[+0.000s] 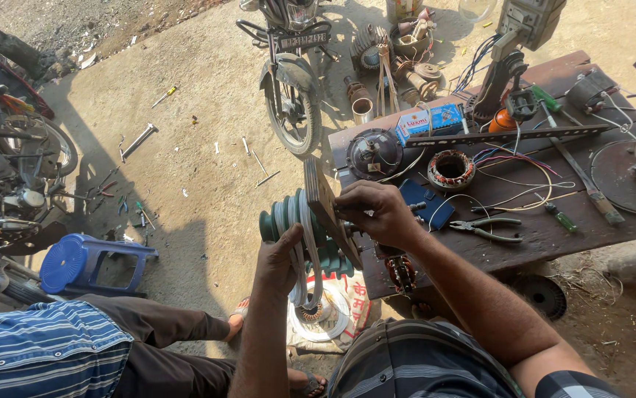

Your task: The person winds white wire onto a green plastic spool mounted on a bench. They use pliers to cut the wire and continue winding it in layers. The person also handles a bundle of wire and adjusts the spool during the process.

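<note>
At the near left edge of the cluttered wooden table (553, 228), the left hand (277, 258) cups the green stepped plastic coil former (282, 217) wound with white wire, fingers curled around to steady it, while the right hand (377, 214) has fingers pinched at its wooden side plate (325, 206).
</note>
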